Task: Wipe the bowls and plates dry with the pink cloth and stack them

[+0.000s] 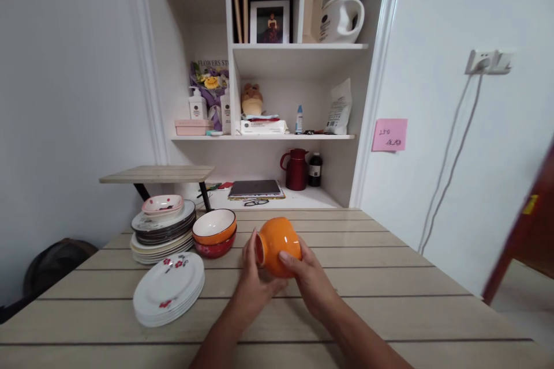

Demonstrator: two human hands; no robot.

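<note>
An orange bowl (278, 244) is held on its side just above the wooden table (389, 277), its base turned to the left. My left hand (253, 283) cups it from the left and below. My right hand (305, 277) grips it from the right, thumb across the front. To the left, an orange bowl (214, 226) sits nested in a red flowered bowl (215, 249).
A stack of white flowered plates (168, 288) lies at the front left. Behind it a taller pile of plates (162, 233) carries a small pink dish (163, 204). A small raised shelf (158, 174), a red jug (296, 169) and a tablet (255, 187) stand at the back.
</note>
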